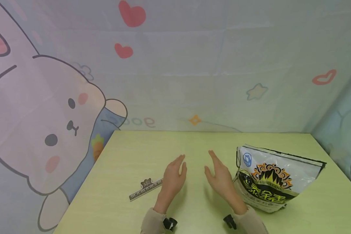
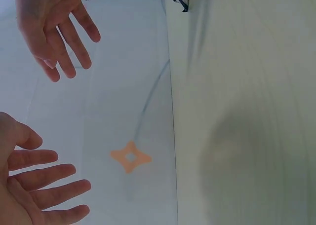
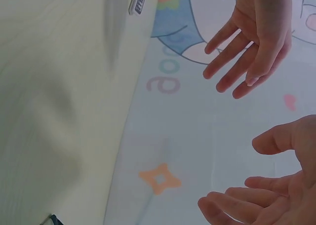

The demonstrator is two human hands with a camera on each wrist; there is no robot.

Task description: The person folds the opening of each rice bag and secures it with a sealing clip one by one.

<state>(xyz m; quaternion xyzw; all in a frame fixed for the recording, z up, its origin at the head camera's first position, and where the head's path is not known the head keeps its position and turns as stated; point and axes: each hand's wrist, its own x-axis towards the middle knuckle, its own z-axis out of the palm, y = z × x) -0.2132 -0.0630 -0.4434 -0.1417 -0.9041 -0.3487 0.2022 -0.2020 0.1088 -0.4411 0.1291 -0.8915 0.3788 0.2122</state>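
Observation:
Both hands hover over the table with nothing in them, palms turned toward each other. The left hand [image 1: 174,175] has its fingers extended, and it partly covers the right end of a clip [image 1: 146,190] with a piano-key pattern. To the right, the right hand [image 1: 220,178] also has its fingers extended and thumb apart. Beside that hand stands a white, black and yellow bag [image 1: 278,178] with a printed sun-like emblem. In the left wrist view the fingers [image 2: 54,185] are spread and relaxed. The right wrist view shows the thumb [image 3: 276,138] apart from loosely bent fingers.
A pale yellow-green table [image 1: 105,208] carries the clip on the left and the bag on the right. Behind it hangs a cloth backdrop [image 1: 181,87] printed with a rabbit, hearts and stars. Dark straps [image 1: 170,223] show at both cuffs.

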